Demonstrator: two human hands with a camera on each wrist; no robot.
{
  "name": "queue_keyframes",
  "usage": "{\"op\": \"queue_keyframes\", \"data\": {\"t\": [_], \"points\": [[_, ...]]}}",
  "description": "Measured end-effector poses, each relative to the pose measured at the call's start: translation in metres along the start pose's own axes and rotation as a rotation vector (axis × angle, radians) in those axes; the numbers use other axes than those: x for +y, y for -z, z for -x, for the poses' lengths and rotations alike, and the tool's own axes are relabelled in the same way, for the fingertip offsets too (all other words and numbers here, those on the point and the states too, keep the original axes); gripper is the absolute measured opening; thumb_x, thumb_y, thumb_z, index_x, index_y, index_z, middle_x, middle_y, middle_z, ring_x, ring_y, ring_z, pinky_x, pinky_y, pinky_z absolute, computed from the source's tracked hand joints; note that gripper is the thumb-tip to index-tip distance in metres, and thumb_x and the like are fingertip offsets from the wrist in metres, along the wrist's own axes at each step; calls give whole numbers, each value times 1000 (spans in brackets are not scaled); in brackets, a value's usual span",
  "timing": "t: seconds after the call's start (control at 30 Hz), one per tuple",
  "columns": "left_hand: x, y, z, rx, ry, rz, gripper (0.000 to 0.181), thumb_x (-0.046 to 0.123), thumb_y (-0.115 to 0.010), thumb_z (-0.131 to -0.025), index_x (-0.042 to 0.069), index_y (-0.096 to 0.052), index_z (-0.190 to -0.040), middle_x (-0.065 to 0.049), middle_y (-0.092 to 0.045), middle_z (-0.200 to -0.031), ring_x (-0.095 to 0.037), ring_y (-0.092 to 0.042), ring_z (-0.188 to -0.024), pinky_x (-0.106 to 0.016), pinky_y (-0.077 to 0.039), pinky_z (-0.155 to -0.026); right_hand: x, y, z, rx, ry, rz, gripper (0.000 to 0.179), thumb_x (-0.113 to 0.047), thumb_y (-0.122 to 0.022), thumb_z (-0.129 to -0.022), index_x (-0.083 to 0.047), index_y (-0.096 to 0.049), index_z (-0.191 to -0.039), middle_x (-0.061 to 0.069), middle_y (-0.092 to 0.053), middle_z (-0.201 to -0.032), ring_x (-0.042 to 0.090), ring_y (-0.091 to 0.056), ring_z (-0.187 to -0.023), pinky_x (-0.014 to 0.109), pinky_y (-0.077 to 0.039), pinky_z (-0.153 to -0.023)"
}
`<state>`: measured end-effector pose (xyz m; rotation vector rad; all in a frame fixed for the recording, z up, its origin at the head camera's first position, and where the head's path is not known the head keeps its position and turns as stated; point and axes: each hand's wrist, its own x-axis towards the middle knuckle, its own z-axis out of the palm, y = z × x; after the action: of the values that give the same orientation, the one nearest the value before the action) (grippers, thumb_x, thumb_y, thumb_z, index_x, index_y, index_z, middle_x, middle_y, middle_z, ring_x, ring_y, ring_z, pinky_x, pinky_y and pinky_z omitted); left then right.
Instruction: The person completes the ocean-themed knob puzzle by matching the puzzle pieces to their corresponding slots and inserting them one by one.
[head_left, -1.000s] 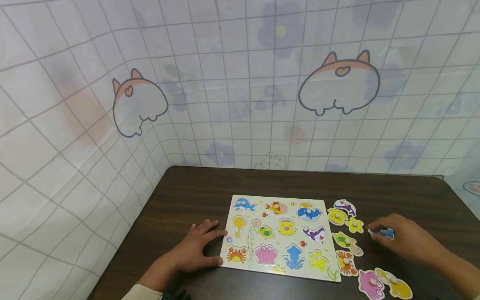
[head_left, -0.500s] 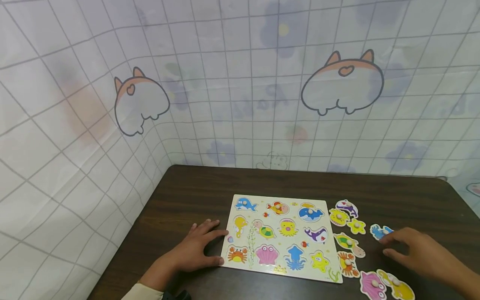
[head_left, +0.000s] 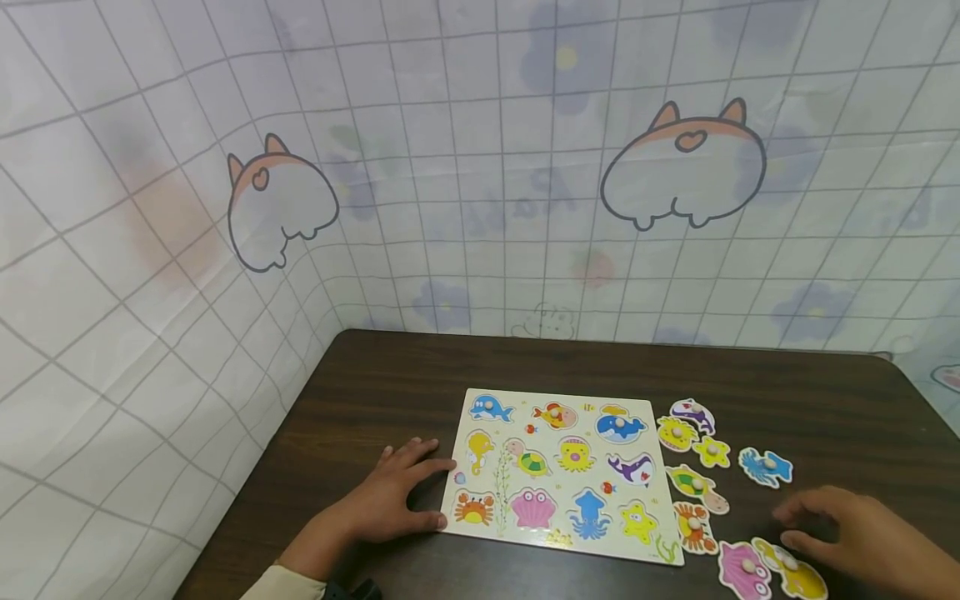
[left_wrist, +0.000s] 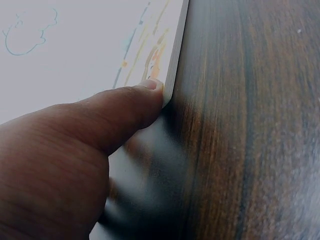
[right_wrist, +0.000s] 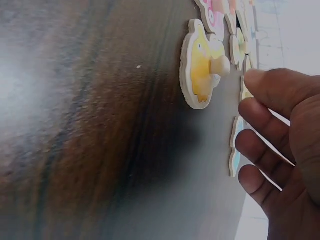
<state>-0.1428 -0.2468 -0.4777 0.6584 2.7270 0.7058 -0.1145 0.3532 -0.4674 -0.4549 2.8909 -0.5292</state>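
Note:
My left hand point(head_left: 397, 496) lies at the left edge of a cream puzzle board point(head_left: 510, 536) printed with sea animals, fingers spread. In the left wrist view its thumb point(left_wrist: 125, 107) rests on the board's corner. My right hand point(head_left: 855, 529) holds nothing; its fingers are loosely bent beside a yellow seahorse piece point(head_left: 806, 580) with a wooden knob. The right wrist view shows this seahorse piece point(right_wrist: 200, 70) just past the thumb and index fingertip. Farther back, a blue squid piece point(head_left: 757, 472) lies on the table. A pink shell piece point(head_left: 735, 568) touches the seahorse.
Along the board's right side lie a crab piece point(head_left: 690, 537), turtle piece point(head_left: 684, 479), starfish piece point(head_left: 720, 457), yellow octopus piece point(head_left: 667, 442) and purple whale piece point(head_left: 699, 423). Knobbed pieces sit in the board's top row. A patterned cloth point(head_left: 480, 250) hangs behind the dark wooden table point(head_left: 390, 375).
My right hand has let go of the squid piece, which now lies flat on the table, and has drawn back toward the seahorse piece. The left hand stays in place.

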Motion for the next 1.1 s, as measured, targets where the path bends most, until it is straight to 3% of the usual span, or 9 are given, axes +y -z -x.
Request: {"op": "queue_keyframes", "data": {"t": [0.27, 0.43, 0.6, 0.83, 1.03, 1.1], "points": [[8, 5, 1, -7, -2, -4, 72, 58, -75, -88, 30, -52, -150, -12, -32, -164, -43, -19, -152, -70, -7, -117, 7, -7, 12, -116, 43, -113, 22, -35, -82, -88, -19, -70, -98, -16, -62, -90, -5, -51, -74, 25, -51, -63], [9, 5, 1, -9, 1, -2, 73, 58, -75, -88, 30, -52, -151, -12, -31, -164, -42, -18, -153, -70, -6, -117, 9, -11, 15, -175, 7, -166, 19, -37, -80, -90, -22, -68, -95, -14, -59, -86, -2, -48, -71, 25, -47, -60], [9, 5, 2, -7, 2, -7, 72, 56, -76, -88, 29, -52, -150, -12, -32, -164, -42, -19, -152, -71, -6, -117, 12, -13, 16, -179, 32, -183, 16, -33, -80, -90, -22, -68, -93, -14, -56, -83, -1, -47, -70, 25, -43, -58], [9, 5, 0, -9, 3, -10, 73, 59, -75, -87, 31, -52, -150, -12, -32, -164, -42, -20, -152, -70, -6, -117, 11, -14, 15, -171, 6, -169, 15, -31, -80, -91, -23, -67, -92, -13, -56, -83, -1, -47, -70, 25, -43, -58], [8, 5, 2, -9, -4, -2, 73, 57, -75, -88, 30, -52, -151, -13, -32, -164, -44, -19, -152, -71, -6, -117, 7, -13, 12, -100, -13, -70, 18, -30, -82, -88, -22, -68, -94, -9, -59, -90, -4, -48, -73, 25, -50, -62], [8, 5, 1, -5, -8, 6, 72, 57, -75, -88, 30, -52, -150, -13, -32, -163, -43, -19, -152, -71, -6, -117, 8, -13, 12, -47, 19, -46, 19, -29, -84, -86, -21, -69, -95, -10, -60, -91, -6, -48, -75, 26, -51, -63]]}}
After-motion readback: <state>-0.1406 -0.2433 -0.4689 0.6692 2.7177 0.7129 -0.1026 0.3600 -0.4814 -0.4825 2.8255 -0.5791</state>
